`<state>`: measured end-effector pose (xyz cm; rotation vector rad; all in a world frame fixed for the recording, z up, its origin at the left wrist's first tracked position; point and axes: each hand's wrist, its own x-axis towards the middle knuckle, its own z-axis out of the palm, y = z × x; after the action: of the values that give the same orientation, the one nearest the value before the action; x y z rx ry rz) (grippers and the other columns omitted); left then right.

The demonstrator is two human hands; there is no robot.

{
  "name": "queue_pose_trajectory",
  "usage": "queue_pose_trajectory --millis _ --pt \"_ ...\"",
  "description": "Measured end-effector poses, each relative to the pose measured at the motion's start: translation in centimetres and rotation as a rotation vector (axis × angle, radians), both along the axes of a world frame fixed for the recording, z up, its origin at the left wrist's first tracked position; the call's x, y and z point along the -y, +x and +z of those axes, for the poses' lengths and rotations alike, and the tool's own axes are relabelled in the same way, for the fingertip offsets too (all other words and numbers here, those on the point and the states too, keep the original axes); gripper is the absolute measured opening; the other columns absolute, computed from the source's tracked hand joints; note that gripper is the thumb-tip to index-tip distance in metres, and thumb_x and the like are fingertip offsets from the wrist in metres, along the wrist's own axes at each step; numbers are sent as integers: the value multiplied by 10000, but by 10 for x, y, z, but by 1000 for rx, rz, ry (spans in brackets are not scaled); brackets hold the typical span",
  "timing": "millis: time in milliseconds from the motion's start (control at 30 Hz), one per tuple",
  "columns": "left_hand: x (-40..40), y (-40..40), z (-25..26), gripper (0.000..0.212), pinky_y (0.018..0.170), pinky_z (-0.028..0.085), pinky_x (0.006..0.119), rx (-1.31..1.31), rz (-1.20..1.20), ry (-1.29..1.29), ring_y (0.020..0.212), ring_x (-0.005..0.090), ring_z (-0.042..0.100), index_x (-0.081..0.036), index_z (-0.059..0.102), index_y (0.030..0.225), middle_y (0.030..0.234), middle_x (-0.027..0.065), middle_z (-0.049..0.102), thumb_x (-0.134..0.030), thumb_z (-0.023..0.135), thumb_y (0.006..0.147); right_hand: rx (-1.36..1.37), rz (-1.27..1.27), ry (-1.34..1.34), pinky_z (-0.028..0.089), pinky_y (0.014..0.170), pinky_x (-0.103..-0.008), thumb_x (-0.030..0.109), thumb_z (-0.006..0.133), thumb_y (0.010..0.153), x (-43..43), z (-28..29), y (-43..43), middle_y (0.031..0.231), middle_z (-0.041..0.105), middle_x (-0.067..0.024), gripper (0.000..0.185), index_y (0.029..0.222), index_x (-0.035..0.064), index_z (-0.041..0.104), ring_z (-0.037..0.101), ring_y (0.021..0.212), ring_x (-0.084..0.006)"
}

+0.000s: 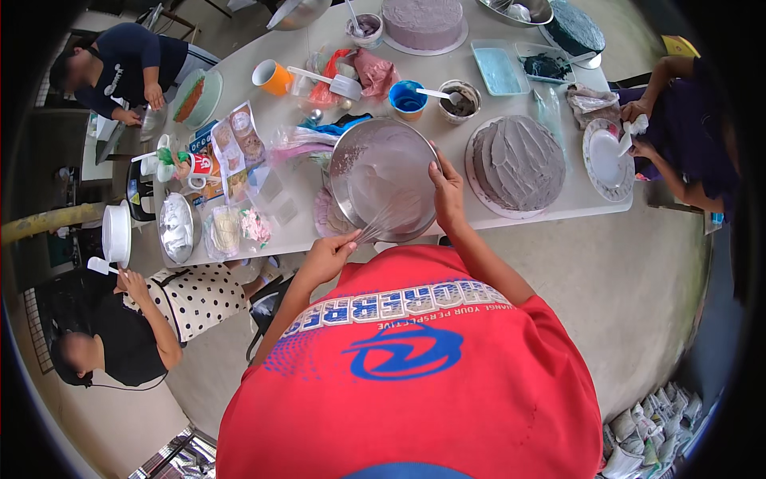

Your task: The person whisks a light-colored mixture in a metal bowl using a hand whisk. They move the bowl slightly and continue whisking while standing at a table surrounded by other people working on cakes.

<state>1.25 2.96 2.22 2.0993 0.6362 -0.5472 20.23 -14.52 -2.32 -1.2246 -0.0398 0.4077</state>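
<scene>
A wire balloon whisk (pixel 389 220) is gripped in my left hand (pixel 326 257), its wires lying inside the near side of a steel mixing bowl (pixel 342 179). The far right rim of the bowl is held by my right hand (pixel 447 188), thumb on the rim. The bowl is tilted and its inner wall carries thin whitish smears. To its right, a round cake covered in grey frosting (pixel 519 164) sits on a white board. Beyond the bowl are a blue-lined cup (pixel 408 99) and a tub of dark frosting (pixel 459 108) with a white spoon.
The folding table (pixel 431 230) also holds a lilac cake (pixel 422 24), a dark teal cake (pixel 571 36), plastic containers (pixel 501 69), an orange cup (pixel 272 76) and a floral plate (pixel 607 158). People stand at both sides, one at right (pixel 688 120) and two at left.
</scene>
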Motion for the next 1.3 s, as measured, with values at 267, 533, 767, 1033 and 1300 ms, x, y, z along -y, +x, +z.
queue_pose_trajectory --millis 267,533,767,1033,1300 --pt "4 6 2 330 586 430 295 25 79 109 542 181 514 -136 554 1167 644 188 555 -219 538 848 -18 -20 61 303 939 -245 122 523 871 1 -3 -3 1187 517 -29 367 1231 56 505 437 1090 -115" --pt "7 13 10 338 561 427 291 108 148 267 515 185 499 -137 538 1187 599 170 537 -205 521 857 -32 -13 53 304 921 -234 122 522 873 3 -4 0 1161 524 -13 368 1234 60 501 430 1068 -99" --pt "5 3 -6 326 581 433 323 113 186 168 560 225 548 -106 556 1160 672 199 571 -194 529 848 -18 -1 38 294 933 -235 126 520 872 3 -8 -1 1194 513 -25 368 1234 62 504 433 1090 -112" --pt "24 8 53 313 667 462 384 -56 102 151 747 314 614 -127 570 1145 797 190 612 -202 509 848 -128 -17 100 285 973 -260 112 512 873 7 -8 4 1233 507 -45 376 1246 63 491 424 1132 -128" --pt "30 27 21 299 681 463 440 142 -7 523 765 365 589 -140 592 1107 795 181 613 -156 513 818 -174 -35 71 313 946 -253 157 511 882 6 4 7 1196 531 -67 399 1257 27 464 464 1077 -137"
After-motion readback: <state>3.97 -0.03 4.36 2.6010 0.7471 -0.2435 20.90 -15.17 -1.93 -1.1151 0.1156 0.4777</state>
